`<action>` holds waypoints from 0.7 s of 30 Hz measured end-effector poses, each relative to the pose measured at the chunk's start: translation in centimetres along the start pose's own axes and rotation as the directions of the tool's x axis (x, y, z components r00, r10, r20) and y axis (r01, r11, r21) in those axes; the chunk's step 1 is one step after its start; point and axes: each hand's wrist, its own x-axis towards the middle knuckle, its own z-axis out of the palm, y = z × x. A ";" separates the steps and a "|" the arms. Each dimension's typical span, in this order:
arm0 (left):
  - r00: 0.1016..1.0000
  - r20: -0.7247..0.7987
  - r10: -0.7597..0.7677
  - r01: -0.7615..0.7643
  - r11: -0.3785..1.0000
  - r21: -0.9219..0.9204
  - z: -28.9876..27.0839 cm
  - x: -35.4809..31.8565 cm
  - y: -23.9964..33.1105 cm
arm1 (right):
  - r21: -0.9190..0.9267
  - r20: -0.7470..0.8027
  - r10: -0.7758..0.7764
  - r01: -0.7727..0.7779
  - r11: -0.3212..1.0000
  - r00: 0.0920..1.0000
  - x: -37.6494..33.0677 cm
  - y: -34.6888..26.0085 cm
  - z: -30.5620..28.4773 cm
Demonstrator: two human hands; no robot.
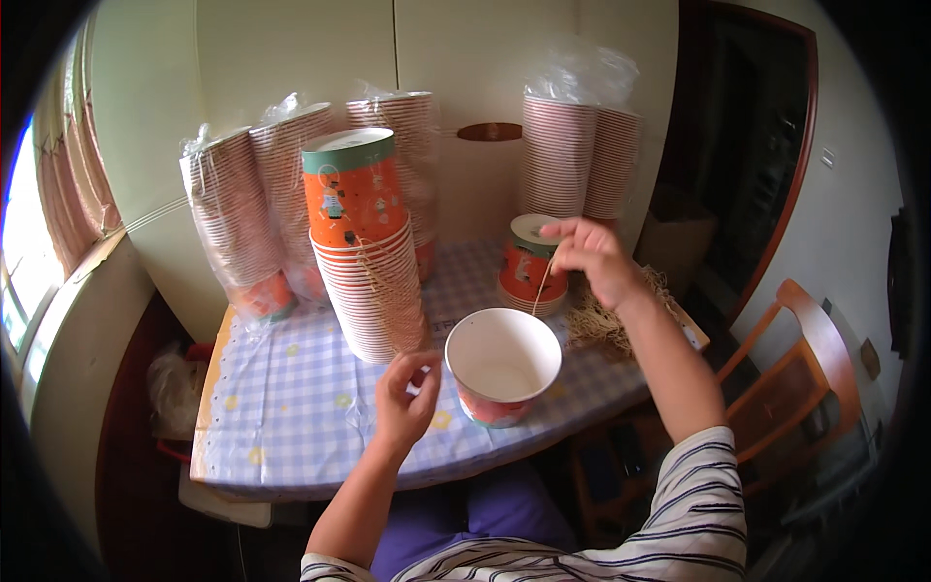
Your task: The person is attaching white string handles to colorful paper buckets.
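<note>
An open white paper bucket (504,354) with an orange and green outside stands upright near the table's front edge. Above its far rim, my right hand (596,257) pinches a thin tan cord (544,288) that runs down to the rim. My left hand (405,393) is just left of the bucket, its thumb and fingertips closed together; whatever they may hold is too small to make out. Behind it rises a tall stack of upside-down orange buckets (364,262), tan cords hanging down its side. A shorter upside-down stack (535,254) sits behind the bucket, partly hidden by my right hand.
To the right lies a pile of loose tan cords (603,325). Plastic-wrapped bucket stacks (228,213) line the back left, with more wrapped stacks (560,155) at the back right. A checked cloth (320,427) covers the table. A wooden chair (800,359) stands at the right.
</note>
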 end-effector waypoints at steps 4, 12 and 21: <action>0.981 0.126 0.150 -0.153 0.988 0.013 1.8 3.3 5.1 | 0.068 0.138 0.125 -0.135 0.988 0.983 -1.8 1.1 3.4; 0.951 0.303 -0.061 0.096 0.990 -0.100 4.3 4.7 5.1 | 0.124 0.254 0.159 -0.196 0.973 0.954 -2.2 2.2 5.3; 0.930 0.335 -0.152 0.174 0.984 -0.035 4.3 4.0 5.1 | -0.127 0.223 0.156 -0.130 0.983 0.962 -2.5 2.7 5.8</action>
